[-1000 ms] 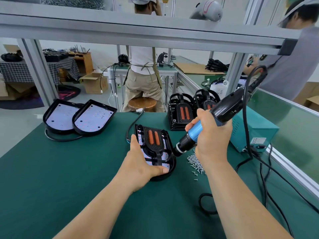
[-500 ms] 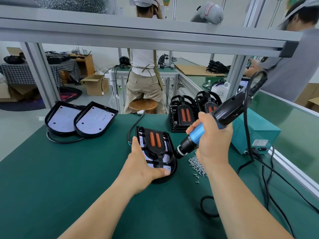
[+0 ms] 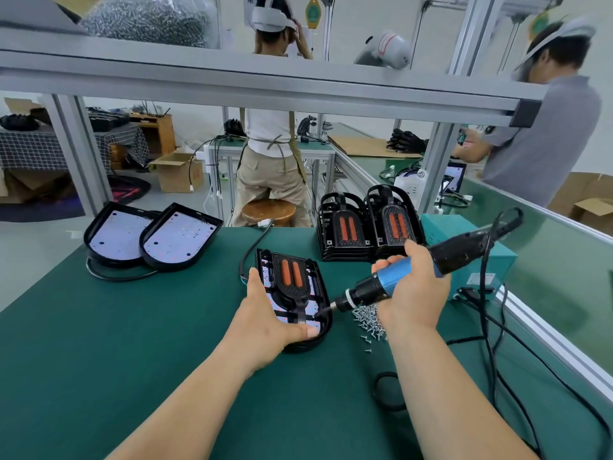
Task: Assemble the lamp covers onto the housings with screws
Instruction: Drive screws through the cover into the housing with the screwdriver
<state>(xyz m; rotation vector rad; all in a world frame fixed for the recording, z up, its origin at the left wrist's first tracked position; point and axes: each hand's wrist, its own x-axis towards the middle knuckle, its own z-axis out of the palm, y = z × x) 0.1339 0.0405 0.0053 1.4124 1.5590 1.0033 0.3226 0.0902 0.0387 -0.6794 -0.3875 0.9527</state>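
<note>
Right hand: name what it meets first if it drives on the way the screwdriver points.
Likely the lamp cover in the housing that the left hand holds; the right hand's screwdriver tip sits right at it, contact unclear.

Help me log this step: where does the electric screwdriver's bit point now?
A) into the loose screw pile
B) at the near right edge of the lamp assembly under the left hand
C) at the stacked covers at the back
B: the electric screwdriver, held by the right hand, has its bit on the near right edge of the lamp assembly that the left hand steadies, beside the screw pile.
</note>
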